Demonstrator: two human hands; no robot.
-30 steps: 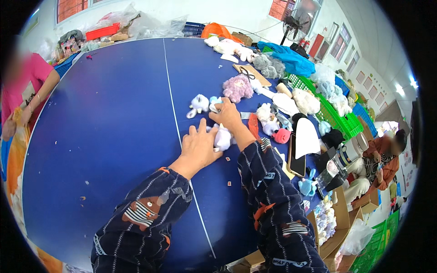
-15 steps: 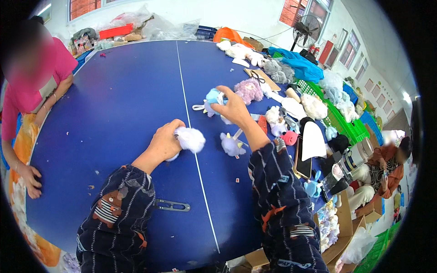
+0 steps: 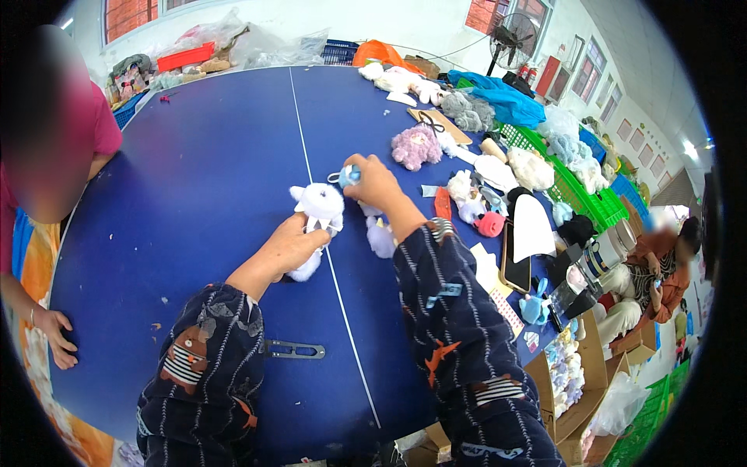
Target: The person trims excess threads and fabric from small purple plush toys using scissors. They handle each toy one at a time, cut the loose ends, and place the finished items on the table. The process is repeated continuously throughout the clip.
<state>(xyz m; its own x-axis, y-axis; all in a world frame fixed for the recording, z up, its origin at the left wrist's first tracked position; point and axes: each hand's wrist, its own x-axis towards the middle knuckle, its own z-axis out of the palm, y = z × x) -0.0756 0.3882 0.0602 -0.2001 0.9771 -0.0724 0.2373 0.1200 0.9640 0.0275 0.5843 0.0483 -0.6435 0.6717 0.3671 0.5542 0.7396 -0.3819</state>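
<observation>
My left hand (image 3: 286, 247) is closed round the middle of a white plush toy (image 3: 320, 204), whose fluffy head stands upright above my fingers and whose lower end hangs below. To its right, my right hand (image 3: 379, 189) grips a small light blue plush piece (image 3: 349, 177) with a pale loop at its left side. Just under my right wrist lies a lavender plush piece (image 3: 381, 238), partly covered by the hand and sleeve. Thread snips (image 3: 294, 350) rest on the blue table (image 3: 179, 202) beside my left sleeve.
Along the right lie a purple plush toy (image 3: 416, 148), a pink plush piece (image 3: 489, 224), a phone (image 3: 516, 261) and white card templates (image 3: 533, 229). Behind them stands a green crate (image 3: 580, 194). A co-worker's hand (image 3: 56, 336) rests at the left edge. An open carton (image 3: 580, 385) holds small plush toys.
My left hand has turned the white plush toy upright, so its head shows. My right hand has moved left and down with the light blue piece, closer to the toy.
</observation>
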